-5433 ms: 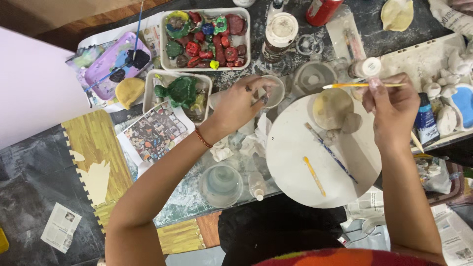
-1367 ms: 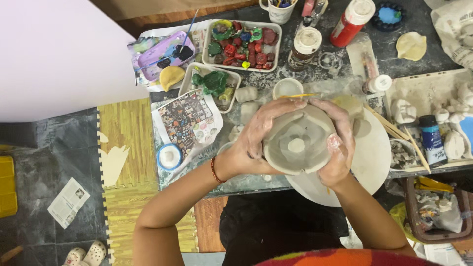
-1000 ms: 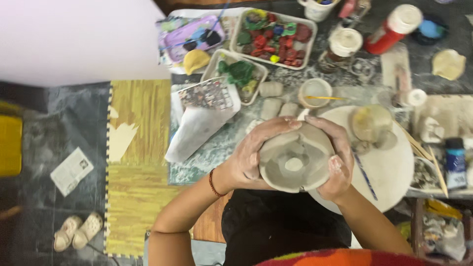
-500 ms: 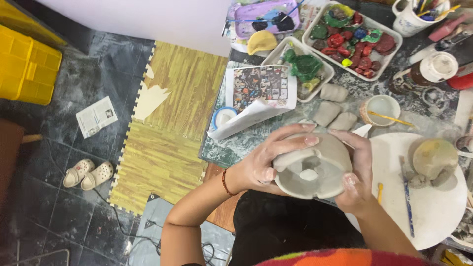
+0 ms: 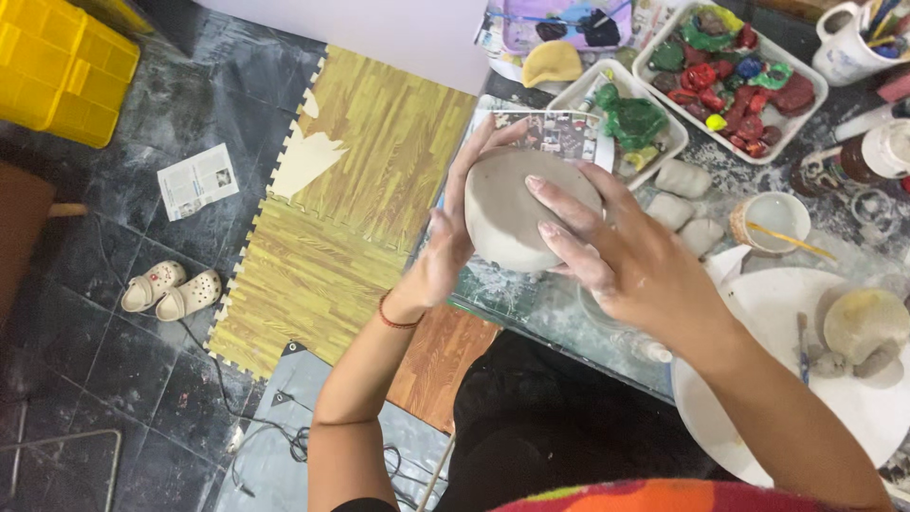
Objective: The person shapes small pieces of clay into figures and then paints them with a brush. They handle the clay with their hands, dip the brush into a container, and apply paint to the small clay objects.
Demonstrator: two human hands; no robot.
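Both my hands hold a grey clay bowl (image 5: 507, 213) over the table's left edge, turned so its rounded outside faces me. My left hand (image 5: 455, 237) cups its left side from beneath. My right hand (image 5: 621, 261) lies over its right side with the fingers spread across the clay. A round white board (image 5: 768, 313) on the right carries a yellowish clay lump (image 5: 864, 322) and a thin brush (image 5: 803, 346). The bowl's inside is hidden.
White trays of coloured clay pieces (image 5: 735, 62) and green clay (image 5: 630, 118) stand at the back. Grey clay lumps (image 5: 682, 180) and a small cup with a stick (image 5: 773, 218) lie nearby. On the floor: wood-pattern mats (image 5: 351, 190), a yellow crate (image 5: 62, 66), small sandals (image 5: 171, 289).
The bowl was turned over: its hollow faced me before, now its rounded outside does. My view swung left and down toward the floor, and the hands moved left with the bowl.
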